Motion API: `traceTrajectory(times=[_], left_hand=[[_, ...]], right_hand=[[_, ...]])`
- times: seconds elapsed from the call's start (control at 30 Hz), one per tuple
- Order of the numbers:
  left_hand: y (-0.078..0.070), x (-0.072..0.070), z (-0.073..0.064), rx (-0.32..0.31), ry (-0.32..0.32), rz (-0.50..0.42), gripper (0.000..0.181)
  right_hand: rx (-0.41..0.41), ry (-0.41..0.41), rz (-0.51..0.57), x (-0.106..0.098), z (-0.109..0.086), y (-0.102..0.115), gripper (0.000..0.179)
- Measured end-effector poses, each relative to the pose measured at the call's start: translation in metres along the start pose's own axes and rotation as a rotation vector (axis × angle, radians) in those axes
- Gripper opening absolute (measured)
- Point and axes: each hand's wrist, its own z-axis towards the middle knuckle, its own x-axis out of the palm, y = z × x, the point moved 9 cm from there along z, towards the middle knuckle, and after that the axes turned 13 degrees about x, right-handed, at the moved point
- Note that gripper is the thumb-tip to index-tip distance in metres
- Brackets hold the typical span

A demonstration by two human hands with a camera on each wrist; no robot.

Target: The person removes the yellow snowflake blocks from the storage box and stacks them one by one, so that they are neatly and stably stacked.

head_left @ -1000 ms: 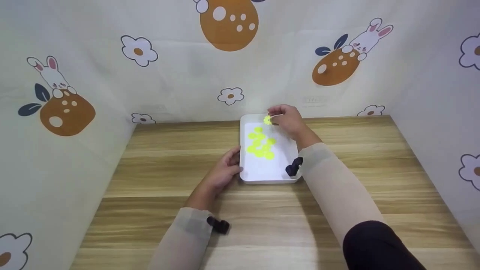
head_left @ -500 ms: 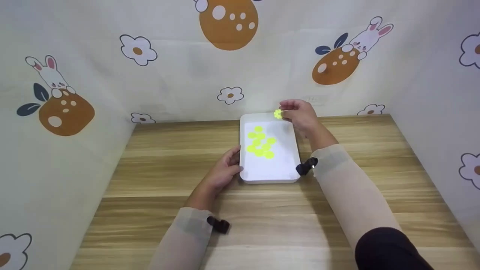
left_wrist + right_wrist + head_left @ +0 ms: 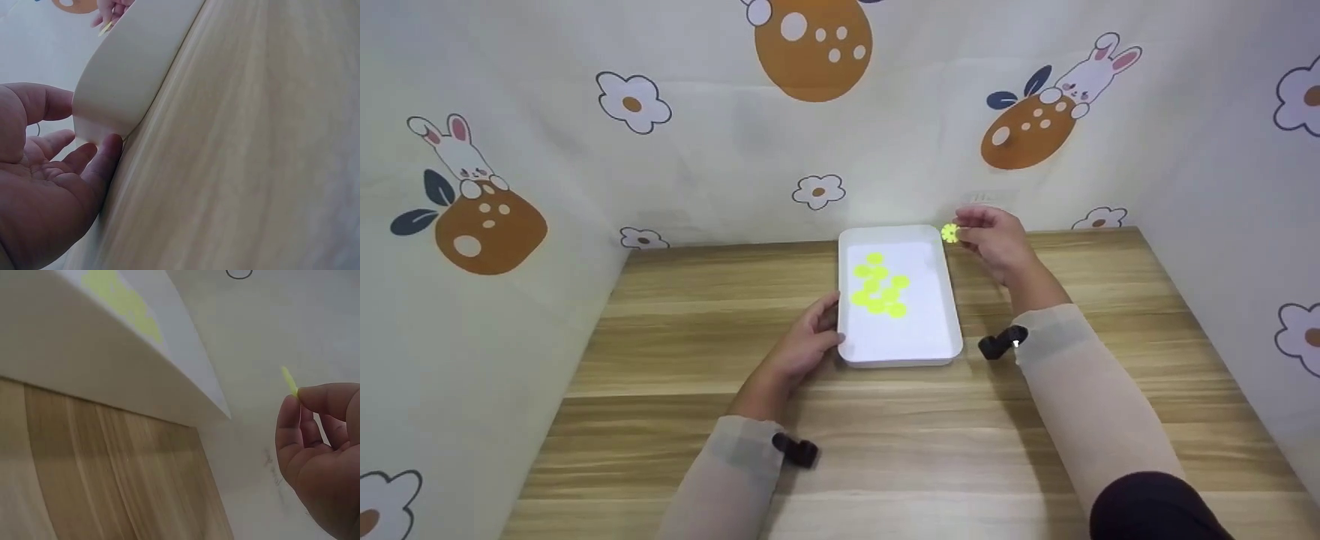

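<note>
A shallow white tray (image 3: 911,337) lies on the table with several bright yellow discs (image 3: 877,273) spread flat in it, some overlapping. My left hand (image 3: 804,343) rests against the tray's left wall; in the left wrist view its thumb and fingertips touch the outer side. Just past the tray's far right corner, my right hand (image 3: 997,241) pinches one yellow snowflake disc (image 3: 949,233) with a notched edge. That disc shows edge-on between thumb and forefinger in the right wrist view, raised above the tray's rim.
A wood-grain table (image 3: 675,360) carries the tray. Close behind it rises a pale cloth backdrop (image 3: 720,165) printed with rabbits, oranges and flowers, which also covers both sides. A black wrist camera (image 3: 1002,343) sits on the right sleeve, another black camera (image 3: 795,450) on the left.
My right hand has moved right with the pinched snowflake disc, from over the tray's far end to just beyond its right rim. The left hand stays at the tray's left wall.
</note>
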Motion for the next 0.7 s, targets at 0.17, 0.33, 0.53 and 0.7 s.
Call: traceTrajectory(times=[0.17, 0.33, 0.53, 0.7], left_hand=[[0.001, -0.001, 0.000, -0.003, 0.000, 0.013, 0.077], [0.002, -0.001, 0.000, 0.004, 0.010, 0.012, 0.077], [0.004, -0.001, 0.001, 0.018, 0.028, 0.001, 0.077], [0.005, -0.002, 0.001, 0.011, 0.020, -0.003, 0.077]], right_hand=[[0.021, -0.038, -0.026, -0.016, -0.002, -0.009, 0.042], [0.037, -0.066, -0.023, -0.030, -0.004, -0.019, 0.040], [0.061, -0.049, 0.100, -0.044, -0.005, -0.031, 0.036], [0.078, -0.037, 0.089, -0.050, -0.003, -0.038, 0.042]])
